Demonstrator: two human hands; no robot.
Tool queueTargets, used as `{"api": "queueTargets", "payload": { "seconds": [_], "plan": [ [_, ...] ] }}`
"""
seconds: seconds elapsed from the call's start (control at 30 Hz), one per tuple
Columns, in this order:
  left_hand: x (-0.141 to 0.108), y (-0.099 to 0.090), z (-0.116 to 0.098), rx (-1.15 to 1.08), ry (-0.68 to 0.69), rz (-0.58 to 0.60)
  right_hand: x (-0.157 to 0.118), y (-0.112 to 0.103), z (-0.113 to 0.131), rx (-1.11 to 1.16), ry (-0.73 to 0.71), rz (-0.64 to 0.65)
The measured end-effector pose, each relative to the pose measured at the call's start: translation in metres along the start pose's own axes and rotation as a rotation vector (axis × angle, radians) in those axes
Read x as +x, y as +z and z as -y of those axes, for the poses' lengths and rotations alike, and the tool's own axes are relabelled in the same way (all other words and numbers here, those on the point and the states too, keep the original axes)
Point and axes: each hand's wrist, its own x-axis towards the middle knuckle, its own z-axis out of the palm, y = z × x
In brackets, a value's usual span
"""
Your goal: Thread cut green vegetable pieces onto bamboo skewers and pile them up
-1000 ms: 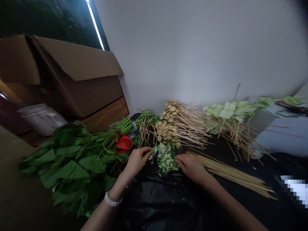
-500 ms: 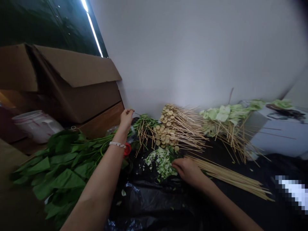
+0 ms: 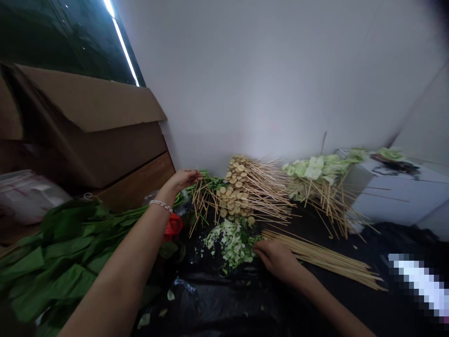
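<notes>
My left hand [image 3: 185, 179] reaches out to the near end of the wall, over skewers of cut green stems [image 3: 210, 180]. Its fingers look stretched out, with nothing visible in them. My right hand [image 3: 275, 257] is closed, thumb and fingertips together, at the right edge of a heap of chopped pale-green bits [image 3: 233, 243]; anything pinched there is hidden. Beside that hand lies a spread bundle of bare bamboo skewers [image 3: 326, 255]. Behind the heap, skewers threaded with round pale slices [image 3: 236, 199] are stacked, their sticks [image 3: 271, 187] pointing right.
Large leafy greens [image 3: 59, 248] lie under my left forearm, near a red object [image 3: 173, 227]. A cardboard box [image 3: 105, 150] and a clear plastic tub [image 3: 31, 196] stand left. Skewered cabbage leaves [image 3: 314, 166] rest by a white box [image 3: 396, 192]. Black plastic sheeting [image 3: 210, 299] covers the surface.
My left hand has lowered slightly toward the stem skewers, and its pinched fingers have straightened. The thin stick at its fingertips no longer shows. My right hand stays beside the chopped heap. The view has shifted right.
</notes>
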Motion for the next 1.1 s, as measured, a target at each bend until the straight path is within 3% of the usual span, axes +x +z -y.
{"api": "queueTargets", "payload": {
  "seconds": [0.17, 0.3, 0.4, 0.5, 0.63, 0.7, 0.77, 0.87, 0.97, 1.03, 1.1],
  "plan": [
    [-0.017, 0.003, -0.007, -0.127, 0.185, -0.049, 0.005, 0.004, 0.005, 0.017, -0.030, 0.013],
    [-0.033, 0.011, -0.012, -0.073, 0.367, -0.106, 0.010, 0.002, 0.008, 0.087, -0.052, -0.019],
    [-0.072, 0.025, -0.012, 0.142, 0.532, -0.164, 0.019, -0.008, 0.012, 0.268, -0.080, -0.104],
    [-0.137, 0.052, -0.005, 0.266, 0.619, -0.162, 0.034, -0.023, 0.023, 0.558, -0.086, -0.217],
    [-0.226, 0.102, 0.025, 0.209, 0.543, -0.013, 0.055, -0.044, 0.047, 1.182, -0.055, -0.318],
    [-0.255, 0.121, 0.046, 0.224, 0.493, 0.075, 0.058, -0.051, 0.057, 1.486, 0.029, -0.398],
    [-0.272, 0.133, 0.066, 0.240, 0.423, 0.168, 0.055, -0.056, 0.062, 1.633, 0.099, -0.501],
    [-0.284, 0.139, 0.082, 0.276, 0.367, 0.419, 0.041, -0.056, 0.062, 1.608, 0.090, -0.540],
    [-0.289, 0.135, 0.074, 0.233, 0.362, 0.669, 0.027, -0.053, 0.057, 1.513, 0.073, -0.509],
    [-0.289, 0.129, 0.059, 0.158, 0.327, 0.715, 0.020, -0.053, 0.052, 1.449, 0.082, -0.483],
    [-0.287, 0.119, 0.043, 0.057, 0.276, 0.630, 0.012, -0.055, 0.048, 1.378, 0.087, -0.428]
  ]
}}
